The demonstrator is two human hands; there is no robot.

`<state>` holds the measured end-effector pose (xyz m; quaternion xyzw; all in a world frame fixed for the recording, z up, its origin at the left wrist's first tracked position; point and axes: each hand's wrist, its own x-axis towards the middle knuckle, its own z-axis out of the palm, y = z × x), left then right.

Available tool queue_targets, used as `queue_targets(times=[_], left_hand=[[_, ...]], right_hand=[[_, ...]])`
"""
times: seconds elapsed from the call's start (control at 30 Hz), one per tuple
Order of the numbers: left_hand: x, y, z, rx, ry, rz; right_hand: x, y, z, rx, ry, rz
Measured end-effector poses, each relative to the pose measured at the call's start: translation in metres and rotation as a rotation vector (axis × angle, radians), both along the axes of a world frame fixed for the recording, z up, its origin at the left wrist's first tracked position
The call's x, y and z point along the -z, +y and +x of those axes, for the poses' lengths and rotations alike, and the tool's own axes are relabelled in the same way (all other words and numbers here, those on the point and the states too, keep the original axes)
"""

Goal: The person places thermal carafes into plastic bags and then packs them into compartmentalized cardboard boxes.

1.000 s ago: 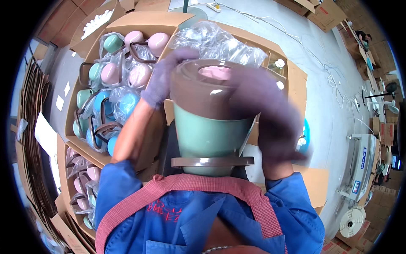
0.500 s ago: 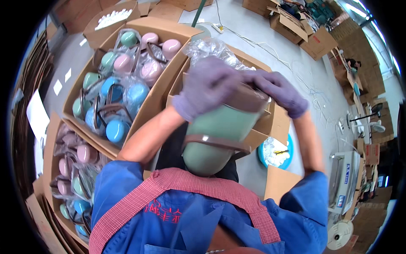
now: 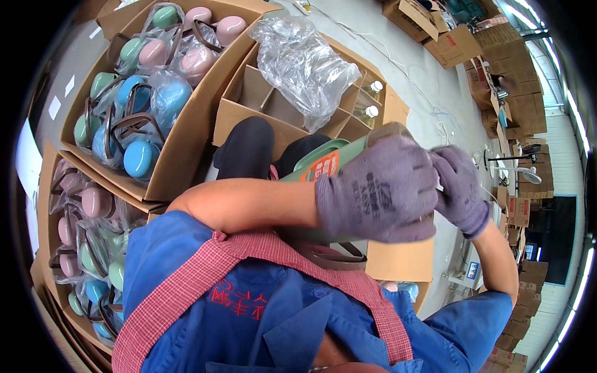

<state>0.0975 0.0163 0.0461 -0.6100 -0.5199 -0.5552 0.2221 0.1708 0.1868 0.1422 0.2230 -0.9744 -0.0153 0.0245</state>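
Note:
A green thermos jug [image 3: 311, 163] with a brown end and an orange label lies tilted across my lap, its brown end toward the right. Most of its body is hidden behind my left forearm and hand. My left hand [image 3: 379, 189], in a purple-grey glove, is wrapped around the jug near its brown end. Close against that end is my right hand [image 3: 459, 189], gloved alike, its fingers curled in beside the left knuckles; what they grip is hidden. A brown strap handle [image 3: 333, 256] shows below my left forearm.
A divided carton [image 3: 249, 127] ahead holds crumpled clear plastic [image 3: 305, 68] and clear glass pieces with white tops [image 3: 372, 112]. At left, a large carton [image 3: 193, 127] is full of bagged pink, green and blue jugs; another carton [image 3: 53, 217] of them stands nearer. Cables [image 3: 398, 68] cross the floor.
The green jug has swung from upright before me to tilted rightward, and both hands moved right and nearer with its brown end. The view has shifted, showing the divided carton more fully.

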Motion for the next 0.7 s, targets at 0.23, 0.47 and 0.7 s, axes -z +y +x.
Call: queue_targets(times=[0.23,0.47,0.7], left_hand=[[0.057,0.065,-0.092,0.104,-0.593,-0.042],[0.299,0.196,-0.245,-0.465,-0.430,-1.054],[0.159,0.139,-0.276,0.795,-1.485,-0.365]], right_hand=[[0.030,0.043,-0.034,0.261,-0.473,-0.268],[0.060,0.049,-0.090,0.178,-0.234,-0.243],[0.221,0.144,-0.173,0.566,0.313,-1.674]])
